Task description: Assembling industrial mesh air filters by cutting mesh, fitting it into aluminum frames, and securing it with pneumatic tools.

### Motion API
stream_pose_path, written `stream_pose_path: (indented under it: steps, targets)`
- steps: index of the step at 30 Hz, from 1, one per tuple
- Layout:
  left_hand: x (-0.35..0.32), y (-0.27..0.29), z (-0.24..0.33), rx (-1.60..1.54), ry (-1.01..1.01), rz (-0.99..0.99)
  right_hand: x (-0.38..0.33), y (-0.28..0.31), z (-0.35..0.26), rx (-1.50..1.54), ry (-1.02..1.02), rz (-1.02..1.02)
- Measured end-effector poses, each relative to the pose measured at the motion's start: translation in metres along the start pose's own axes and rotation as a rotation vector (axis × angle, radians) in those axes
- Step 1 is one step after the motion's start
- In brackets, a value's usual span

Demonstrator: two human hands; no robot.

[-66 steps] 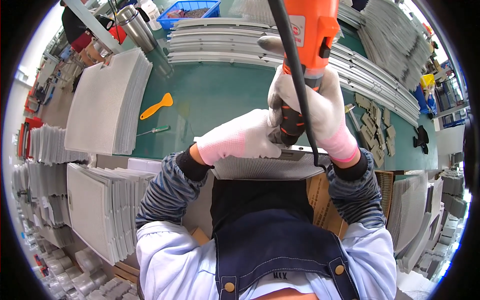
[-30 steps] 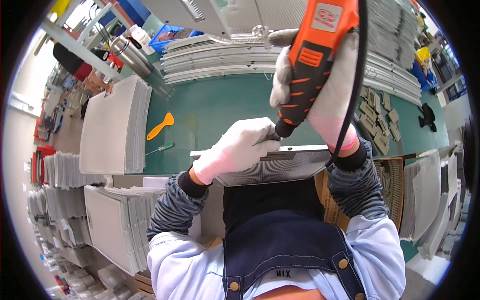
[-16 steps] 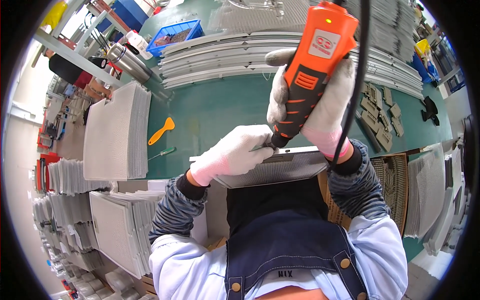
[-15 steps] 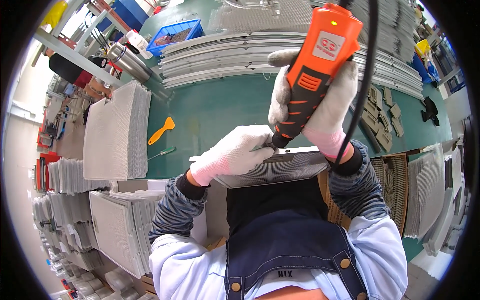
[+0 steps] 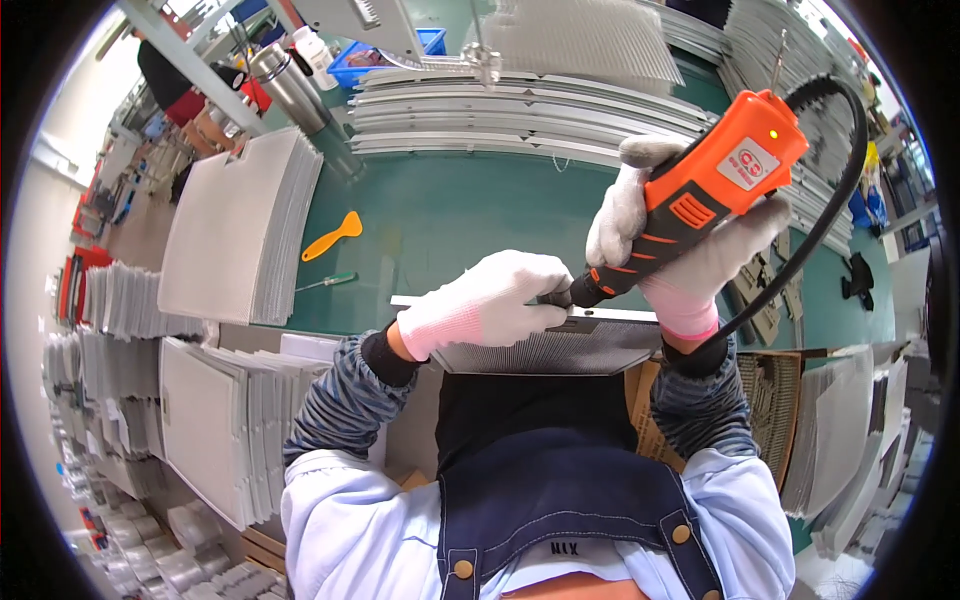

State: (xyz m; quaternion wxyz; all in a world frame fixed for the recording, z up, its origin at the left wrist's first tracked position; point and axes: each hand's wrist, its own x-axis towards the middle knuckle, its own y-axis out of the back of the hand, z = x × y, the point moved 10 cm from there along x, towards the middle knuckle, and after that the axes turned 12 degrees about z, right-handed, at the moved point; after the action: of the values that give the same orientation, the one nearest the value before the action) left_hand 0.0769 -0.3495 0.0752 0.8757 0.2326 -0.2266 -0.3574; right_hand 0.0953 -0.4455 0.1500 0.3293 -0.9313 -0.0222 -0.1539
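My gloved right hand (image 5: 700, 250) is wrapped round an orange and black electric screwdriver (image 5: 690, 200), tilted with its tip down and to the left. The tip meets the upper edge of a framed metal filter panel (image 5: 560, 350), which stands tilted at the table's front edge, close to my body. Close beside the tip, my gloved left hand (image 5: 490, 305) is closed, thumb and fingers pinched at the panel's edge. Its fingertips hide what they hold; a small dark piece shows there. A black cable (image 5: 850, 180) loops from the screwdriver's top down past my right wrist.
On the green table (image 5: 420, 220) lie a yellow scraper (image 5: 333, 237) and a green-handled screwdriver (image 5: 330, 282). Stacked mesh panels (image 5: 235, 230) stand left; metal frames (image 5: 530, 115) lie behind. Grey plastic parts (image 5: 765, 300) are at right. A steel flask (image 5: 290, 88) stands at far left.
The electric screwdriver has leaned further right, its top swinging down and away with my right hand. My left hand stays at the panel edge. The whole view has shifted slightly.
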Motion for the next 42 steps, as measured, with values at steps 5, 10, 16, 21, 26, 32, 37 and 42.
stream_pose_path:
  steps: [5, 10, 16, 21, 26, 32, 37, 42]
  targets:
    - [-0.001, -0.001, -0.002, -0.02, 0.017, -0.01, -0.003, -0.003, 0.001, -0.01, -0.045, 0.057]
    - [-0.004, -0.003, -0.003, 0.017, 0.014, -0.024, -0.003, -0.004, 0.001, 0.032, -0.048, -0.008]
    - [-0.012, 0.003, -0.012, 0.418, 0.123, 0.044, -0.001, -0.014, 0.0, 0.022, -0.019, -0.039]
    - [-0.017, 0.001, -0.005, 0.463, 0.036, 0.055, -0.001, -0.012, 0.004, 0.009, -0.039, -0.04]
    - [-0.018, -0.001, -0.005, 0.467, 0.026, 0.061, 0.0, -0.01, 0.003, -0.017, -0.044, -0.018]
    - [-0.019, 0.0, -0.005, 0.445, 0.026, 0.074, -0.001, -0.011, 0.002, -0.042, 0.002, -0.022]
    - [-0.018, 0.0, -0.003, 0.434, 0.0, 0.088, 0.001, -0.011, 0.003, -0.004, -0.032, 0.015]
    - [-0.019, -0.005, -0.006, 0.473, -0.003, 0.057, 0.002, -0.014, 0.005, 0.001, -0.006, -0.074]
